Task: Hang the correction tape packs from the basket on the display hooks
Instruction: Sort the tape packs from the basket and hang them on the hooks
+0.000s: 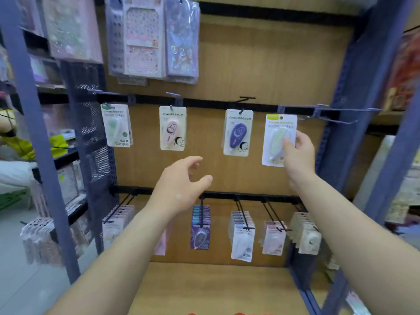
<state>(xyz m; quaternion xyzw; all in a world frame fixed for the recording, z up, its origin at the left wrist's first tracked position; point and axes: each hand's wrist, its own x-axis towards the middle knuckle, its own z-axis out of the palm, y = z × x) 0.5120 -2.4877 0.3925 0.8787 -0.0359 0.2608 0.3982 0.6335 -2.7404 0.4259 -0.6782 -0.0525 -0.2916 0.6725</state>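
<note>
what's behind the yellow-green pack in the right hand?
Wooden back panel shows around the yellow-green pack. The right hand pinches it, thumb in front; the fingers behind it are mostly covered. Its hang hole looks empty.

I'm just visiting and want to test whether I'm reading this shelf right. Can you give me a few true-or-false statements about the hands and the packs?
1. The right hand holds the yellow-green pack. True.
2. The left hand grips a pack too. False: its fingers are relaxed and it holds nothing.
3. Below the middle rail hang a green pack, a pink pack and a purple pack. True.
4. The lower hooks are bare. False: stacks of packs hang on them.
</note>
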